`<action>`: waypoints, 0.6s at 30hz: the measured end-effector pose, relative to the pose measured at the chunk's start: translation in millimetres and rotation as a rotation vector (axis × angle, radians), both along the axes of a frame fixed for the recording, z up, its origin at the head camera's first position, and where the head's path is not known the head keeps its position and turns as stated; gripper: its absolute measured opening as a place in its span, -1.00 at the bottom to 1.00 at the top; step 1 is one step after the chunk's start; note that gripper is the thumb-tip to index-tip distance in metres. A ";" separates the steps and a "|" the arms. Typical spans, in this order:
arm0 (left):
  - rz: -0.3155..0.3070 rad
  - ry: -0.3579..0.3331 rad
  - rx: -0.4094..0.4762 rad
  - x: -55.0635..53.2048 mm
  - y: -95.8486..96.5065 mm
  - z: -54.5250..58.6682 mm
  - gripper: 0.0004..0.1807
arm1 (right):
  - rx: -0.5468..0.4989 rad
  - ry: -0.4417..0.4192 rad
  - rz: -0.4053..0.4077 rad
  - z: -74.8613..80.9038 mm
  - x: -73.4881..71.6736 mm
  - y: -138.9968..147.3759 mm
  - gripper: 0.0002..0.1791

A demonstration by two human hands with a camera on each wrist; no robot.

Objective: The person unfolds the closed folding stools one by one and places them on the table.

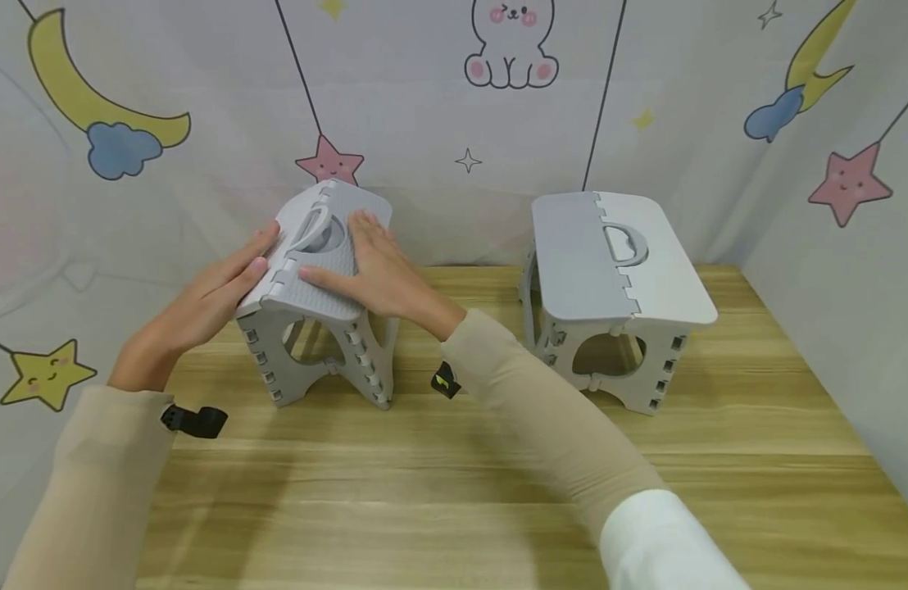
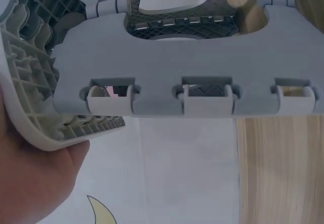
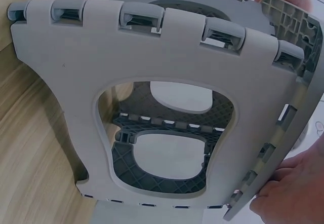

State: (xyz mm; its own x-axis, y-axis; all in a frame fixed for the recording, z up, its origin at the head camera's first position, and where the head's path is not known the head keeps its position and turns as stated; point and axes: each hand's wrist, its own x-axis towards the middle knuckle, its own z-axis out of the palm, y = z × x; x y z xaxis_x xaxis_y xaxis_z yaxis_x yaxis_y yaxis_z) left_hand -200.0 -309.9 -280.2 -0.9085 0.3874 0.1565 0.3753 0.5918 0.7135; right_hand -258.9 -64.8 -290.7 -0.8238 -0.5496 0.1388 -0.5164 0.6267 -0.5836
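A grey-and-white folding step stool [image 1: 324, 295] stands on the left, its two seat halves bent up into a ridge at the hinge, with a carry handle [image 1: 314, 228] raised there. My left hand [image 1: 203, 303] lies with extended fingers along the left seat half. On the right half rests my right hand [image 1: 383, 274], thumb and fingers spread. The left wrist view shows the stool's hinged side panel [image 2: 167, 57] and the left hand [image 2: 40, 183] against the seat rim. In the right wrist view the leg panel [image 3: 66, 62] fills the middle, the right hand [image 3: 291, 196] touching the seat's outside.
A second folding stool [image 1: 572, 262] stands fully unfolded with a flat seat on the right. Both stools are on a wood-grain table [image 1: 395, 492]. Behind hangs a white curtain [image 1: 439, 115] printed with moons and stars. A black strap end [image 1: 196, 420] sticks out from the left wrist.
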 end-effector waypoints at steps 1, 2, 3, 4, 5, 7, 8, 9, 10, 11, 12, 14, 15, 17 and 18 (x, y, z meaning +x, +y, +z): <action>-0.007 -0.008 0.001 -0.3 0.2 0.2 -0.42 | 0.002 -0.004 0.002 -0.4 -0.5 -0.4 0.24; -0.014 -0.015 0.004 -0.6 0.1 0.2 -0.42 | 0.005 -0.004 0.004 -0.8 -0.9 -0.7 0.24; -0.021 -0.021 0.009 -1.0 -0.1 0.1 -0.42 | 0.006 -0.003 0.006 -1.1 -1.2 -1.1 0.23; -0.028 -0.026 0.014 -1.7 -0.3 0.1 -0.42 | 0.008 0.001 0.006 -1.4 -1.7 -1.2 0.23; -0.038 -0.027 0.019 -2.4 -0.6 -0.2 -0.42 | 0.011 0.007 0.007 -1.6 -2.2 -1.4 0.23; -0.057 -0.019 0.027 -3.6 -1.0 -0.8 -0.43 | 0.021 0.018 0.009 -2.0 -3.0 -1.8 0.23; -0.066 -0.011 0.032 -4.2 -1.2 -1.2 -0.43 | 0.029 0.025 0.008 -2.4 -3.2 -1.9 0.23; -0.074 -0.002 0.035 -4.7 -1.2 -1.7 -0.43 | 0.038 0.032 0.008 -2.6 -3.3 -2.0 0.23; -0.078 0.007 0.035 -5.0 -1.3 -2.2 -0.43 | 0.052 0.043 0.009 -2.7 -3.3 -2.0 0.22; -0.083 0.016 0.035 -5.2 -1.3 -2.6 -0.43 | 0.069 0.054 0.010 -2.9 -3.2 -1.9 0.22; -0.083 0.022 0.033 -5.2 -1.1 -3.0 -0.43 | 0.087 0.064 0.010 -2.8 -3.0 -1.9 0.21; -0.082 0.030 0.030 -5.1 -1.2 -3.8 -0.43 | 0.122 0.084 0.010 -2.6 -2.7 -1.6 0.20; -0.075 0.029 0.024 -4.6 -1.1 -3.9 -0.43 | 0.139 0.092 0.009 -2.4 -2.6 -1.6 0.20; -0.060 0.025 0.013 -3.7 -1.1 -3.9 -0.43 | 0.165 0.102 0.008 -2.0 -2.4 -1.6 0.19; -0.056 0.025 0.009 -3.5 -1.1 -3.9 -0.43 | 0.173 0.104 0.007 -1.8 -2.3 -1.7 0.19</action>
